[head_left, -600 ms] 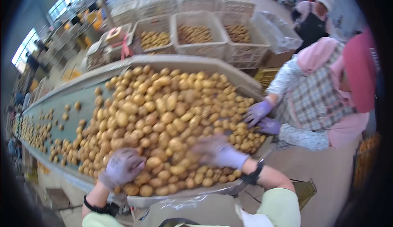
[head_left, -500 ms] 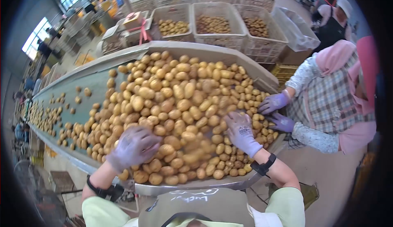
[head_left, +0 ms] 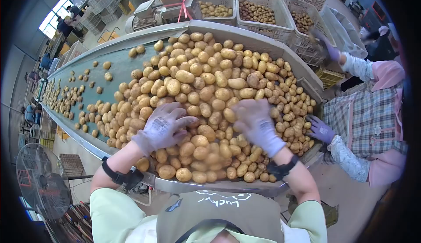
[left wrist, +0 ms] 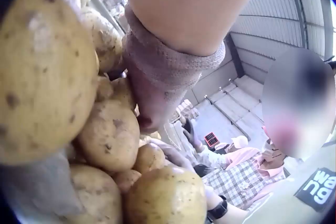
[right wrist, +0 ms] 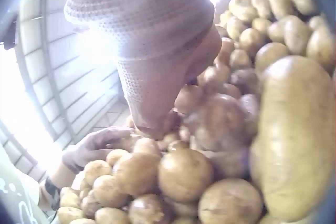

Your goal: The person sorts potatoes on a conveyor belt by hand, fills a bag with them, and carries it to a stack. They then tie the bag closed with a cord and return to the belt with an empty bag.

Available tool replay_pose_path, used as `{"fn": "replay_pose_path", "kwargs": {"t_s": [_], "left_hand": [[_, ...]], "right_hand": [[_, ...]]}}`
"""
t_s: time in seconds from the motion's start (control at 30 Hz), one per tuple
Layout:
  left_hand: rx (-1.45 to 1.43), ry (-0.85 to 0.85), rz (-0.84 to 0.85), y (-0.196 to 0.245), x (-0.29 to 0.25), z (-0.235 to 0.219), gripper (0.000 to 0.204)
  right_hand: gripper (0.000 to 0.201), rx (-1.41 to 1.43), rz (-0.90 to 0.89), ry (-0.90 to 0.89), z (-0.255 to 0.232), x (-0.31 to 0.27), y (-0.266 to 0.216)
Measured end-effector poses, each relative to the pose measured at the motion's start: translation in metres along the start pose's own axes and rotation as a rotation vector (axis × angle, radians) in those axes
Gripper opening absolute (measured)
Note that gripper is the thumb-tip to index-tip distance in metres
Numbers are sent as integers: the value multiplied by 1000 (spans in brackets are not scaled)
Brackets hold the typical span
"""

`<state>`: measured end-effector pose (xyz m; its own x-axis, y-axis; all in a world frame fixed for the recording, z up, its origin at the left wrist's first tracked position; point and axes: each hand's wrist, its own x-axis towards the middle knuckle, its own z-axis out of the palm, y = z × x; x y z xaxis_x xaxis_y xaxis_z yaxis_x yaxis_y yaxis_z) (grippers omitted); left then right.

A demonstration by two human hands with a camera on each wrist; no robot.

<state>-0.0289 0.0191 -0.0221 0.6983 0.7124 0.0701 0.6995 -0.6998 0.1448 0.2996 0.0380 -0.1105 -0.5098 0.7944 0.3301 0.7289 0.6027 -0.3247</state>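
A large heap of potatoes [head_left: 210, 81] covers the wide end of a green conveyor belt [head_left: 112, 70]. My left hand [head_left: 161, 127], in a pale lavender glove, lies on the near left part of the heap with its fingers spread and loosely bent. To its right, my gloved right hand [head_left: 258, 122] is blurred, its fingers reaching forward over the potatoes. Some potatoes between the hands and the near edge are blurred too. In the left wrist view, the left thumb [left wrist: 149, 121] points down among potatoes. The right thumb [right wrist: 149, 127] touches the heap in the right wrist view.
Another worker [head_left: 364, 116] stands at the right end, one gloved hand [head_left: 321, 130] by the potatoes, the other raised near the crates. White crates [head_left: 265, 13] holding potatoes line the far side. A metal rim [head_left: 219, 186] borders the near edge; a fan [head_left: 43, 179] stands at left.
The head view has shifted. Both my hands have moved farther over the heap, and potatoes near the front edge are moving. The other worker has lifted one hand from the potatoes toward the crates.
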Motion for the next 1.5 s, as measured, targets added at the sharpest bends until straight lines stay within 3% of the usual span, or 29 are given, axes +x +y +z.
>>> {"fn": "replay_pose_path", "kwargs": {"t_s": [0.03,0.1,0.17,0.2,0.23,0.3,0.33,0.37,0.43,0.5,0.57,0.6,0.77,0.83,0.87,0.9,0.93,1.0,1.03,1.1,1.17,1.2,1.23,1.27,1.3,1.37,1.4,1.47,1.5], "left_hand": [[0,-34,-13,2,1,0,43],[14,-13,-17,-2,-12,-8,40],[-12,-42,-67,-6,-32,-19,34],[74,41,-56,-2,-40,-29,27],[78,48,-68,-7,-44,-33,27],[-174,32,-88,-22,-45,-43,24],[-147,-137,-266,-15,-26,-60,23],[-122,-40,-211,-16,-6,-59,26],[-8,154,-122,-30,43,-42,34],[82,254,-81,-40,77,-9,40],[277,-107,-367,-35,97,4,48],[293,-92,-357,-35,98,0,48],[-121,-231,-376,-41,70,-31,47],[-138,-152,-306,-47,66,-32,42],[-525,-170,-460,-38,68,-46,40],[-917,-182,-603,-32,69,-56,37],[-1177,-4,-370,-49,67,-23,35],[-1360,-14,-330,-18,68,-37,36],[-1551,-37,-290,-4,75,-40,37],[-1449,-51,-268,10,84,-36,35],[-1438,14,-313,16,86,-49,40],[-1761,-81,-414,14,82,-51,50],[-1760,-77,-415,11,81,-51,50],[-1974,-54,-516,9,79,-46,53],[-2188,-30,-619,6,78,-40,57],[-2197,-10,-556,7,75,-26,57],[-2213,-18,-540,8,77,-23,56],[-2223,-21,-475,11,83,-16,59],[-2274,-114,-441,18,83,-23,61]], "right_hand": [[40,69,-193,119,20,1,-17],[47,-126,-117,-67,24,-1,0],[48,-70,164,-119,18,-24,45],[45,39,258,-178,27,-40,85],[40,-121,338,-219,8,-47,92],[35,-132,341,-156,15,-53,103],[33,-241,337,-246,15,-48,97],[30,-353,331,-335,16,-44,89],[23,-343,233,-114,42,-48,83],[28,-190,295,-229,25,-42,58],[34,28,168,-60,17,-58,51],[36,8,198,-94,3,-61,42],[33,90,286,-56,-26,-67,23],[34,176,224,52,-30,-56,8],[36,246,223,5,-37,-44,-1],[40,601,288,32,-47,-28,-20],[45,957,349,56,-52,-11,-39],[58,1425,356,63,-53,21,-57],[58,1419,357,66,-55,35,-65],[62,1752,410,-122,-61,56,-75],[60,1723,385,-103,-63,56,-72],[59,1798,460,-2,-57,47,-62],[59,1867,531,105,-54,41,-53],[55,1837,532,189,-51,35,-47],[55,1837,534,186,-48,27,-38],[54,1960,516,205,-45,10,-23],[52,2061,548,75,-57,12,-20],[59,1365,448,194,-54,14,-42],[67,734,62,305,-71,25,-63]]}}
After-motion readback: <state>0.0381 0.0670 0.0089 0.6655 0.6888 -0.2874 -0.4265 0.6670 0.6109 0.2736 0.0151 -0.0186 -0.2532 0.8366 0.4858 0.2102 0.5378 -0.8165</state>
